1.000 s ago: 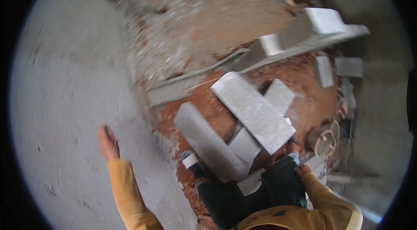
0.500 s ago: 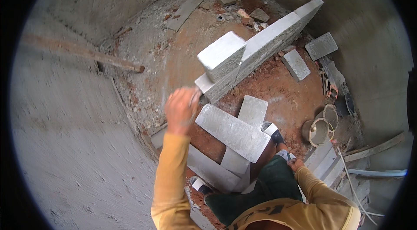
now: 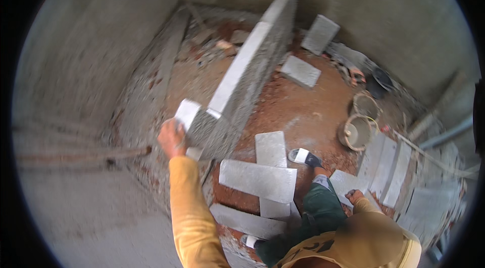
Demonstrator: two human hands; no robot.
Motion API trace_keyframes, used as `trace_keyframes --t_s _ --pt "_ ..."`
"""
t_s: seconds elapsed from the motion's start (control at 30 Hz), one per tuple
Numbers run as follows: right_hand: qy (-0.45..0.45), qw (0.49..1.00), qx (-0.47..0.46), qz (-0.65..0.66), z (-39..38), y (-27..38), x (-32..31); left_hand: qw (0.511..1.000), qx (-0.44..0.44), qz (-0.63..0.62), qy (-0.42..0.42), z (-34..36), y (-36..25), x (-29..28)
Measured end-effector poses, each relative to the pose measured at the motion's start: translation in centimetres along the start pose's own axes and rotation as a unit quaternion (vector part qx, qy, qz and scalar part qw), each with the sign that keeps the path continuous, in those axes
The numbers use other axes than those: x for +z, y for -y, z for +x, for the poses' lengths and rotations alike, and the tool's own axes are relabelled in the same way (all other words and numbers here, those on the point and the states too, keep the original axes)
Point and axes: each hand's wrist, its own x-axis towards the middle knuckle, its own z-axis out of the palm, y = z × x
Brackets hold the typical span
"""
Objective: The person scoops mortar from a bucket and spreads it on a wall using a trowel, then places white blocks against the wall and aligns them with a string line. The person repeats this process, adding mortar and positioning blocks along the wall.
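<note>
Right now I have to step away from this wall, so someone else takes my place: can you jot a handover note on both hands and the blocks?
Left hand: raised, fingers on the grey block at the near end of the low block wall; whether it grips or only presses is unclear.
Right hand: down by the knee, empty, near the slabs on the right.
Blocks: several lie loose on the red dirt floor by the feet, one flat block on top of others; two more lie beyond the wall.
Buckets: two, to the right.
Done: a row of blocks stands on edge.
Left: the loose blocks are not yet in the wall.
</note>
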Motion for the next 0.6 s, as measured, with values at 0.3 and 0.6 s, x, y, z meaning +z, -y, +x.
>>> trace_keyframes --t_s 0.3,0.6 --pt "-0.112 0.990 -0.042 0.081 17.9 8.2 -10.2 0.985 0.166 0.001 -0.036 12.5 -13.4 -4.0" --pt "-0.041 0.993 0.107 -0.007 27.0 -3.1 -27.5 0.944 0.299 -0.050 0.132 20.3 -36.8 4.4"
